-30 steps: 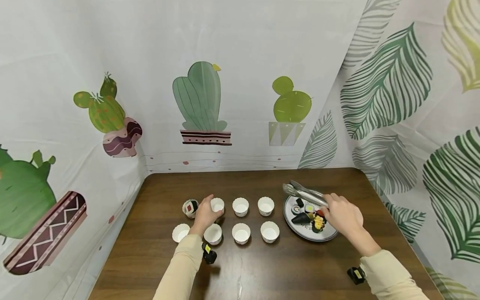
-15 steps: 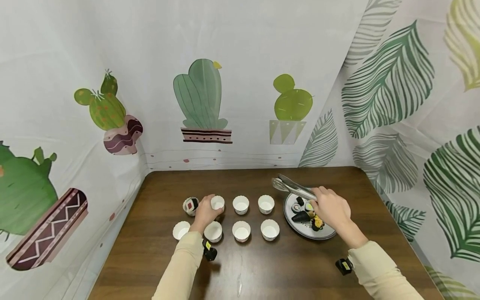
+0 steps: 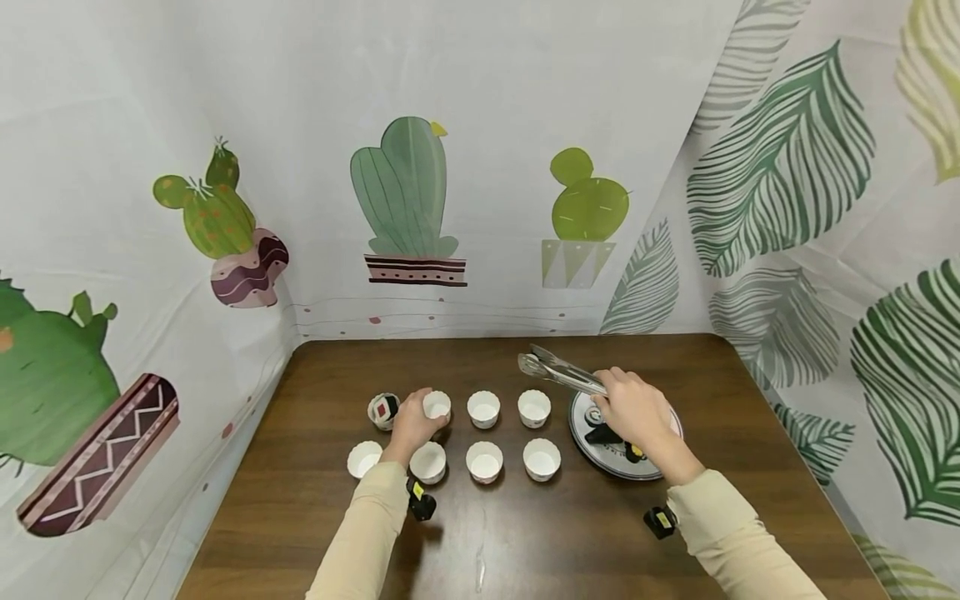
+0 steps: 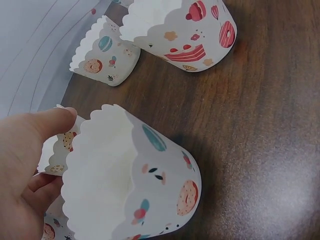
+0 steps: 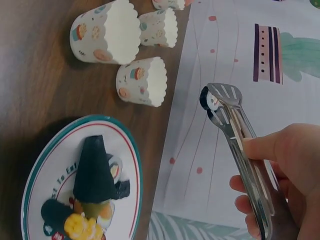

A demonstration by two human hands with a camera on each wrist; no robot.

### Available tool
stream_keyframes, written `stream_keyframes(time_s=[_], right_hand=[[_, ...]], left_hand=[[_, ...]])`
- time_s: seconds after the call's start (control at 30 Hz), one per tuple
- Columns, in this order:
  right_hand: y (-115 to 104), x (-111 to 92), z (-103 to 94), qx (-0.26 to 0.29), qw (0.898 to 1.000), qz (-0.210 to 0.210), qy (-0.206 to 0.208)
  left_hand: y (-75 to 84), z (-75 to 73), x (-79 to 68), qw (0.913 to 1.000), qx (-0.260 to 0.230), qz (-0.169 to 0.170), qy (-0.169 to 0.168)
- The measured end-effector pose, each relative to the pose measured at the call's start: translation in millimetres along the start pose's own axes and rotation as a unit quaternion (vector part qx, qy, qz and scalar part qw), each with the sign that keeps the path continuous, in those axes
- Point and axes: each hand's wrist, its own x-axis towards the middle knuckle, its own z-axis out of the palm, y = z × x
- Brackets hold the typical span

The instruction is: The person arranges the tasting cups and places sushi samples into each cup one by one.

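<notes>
My left hand holds a white paper baking cup in the back row, with thumb and fingers at its scalloped rim. In my right hand is a pair of metal tongs, pointing left and raised over the table. Between the slotted tips, in the right wrist view, a small dark-edged sushi roll is pinched. Beneath the right hand lies a round rimmed plate. On it are a black cone hand roll, a corn-topped sushi and other pieces, partly hidden by the hand in the head view.
Two rows of printed paper cups stand on the brown wooden table. One back-left cup holds a sushi piece with a red centre. Front-row cups, such as this cup, sit close to the left wrist. A patterned cloth hangs behind.
My right hand has moved left with the tongs, whose tips went from over the plate to behind the back-row cups. The left hand stays at its cup.
</notes>
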Motion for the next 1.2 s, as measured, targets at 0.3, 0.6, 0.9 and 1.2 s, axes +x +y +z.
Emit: stream_keyframes(time_s=[0.3, 0.6, 0.9, 1.2], right_hand=[[-18, 8, 6.9, -0.010, 1.000, -0.001, -0.024], [-40, 17, 12.9, -0.015, 0.999, -0.028, -0.027], [-61, 23, 23.1, -0.013, 0.998, -0.055, -0.015], [-83, 25, 32.8, -0.008, 0.997, -0.081, -0.008]], left_hand=[[-2.4, 2.3, -0.1, 0.9999, -0.008, -0.008, 0.000], [-4.0, 5.1, 2.2, 0.9999, -0.011, -0.004, 0.004], [-4.2, 3.5, 1.0, 0.9997, -0.019, -0.007, 0.011], [-2.7, 0.3, -0.3, 0.9996, -0.022, -0.013, 0.008]])
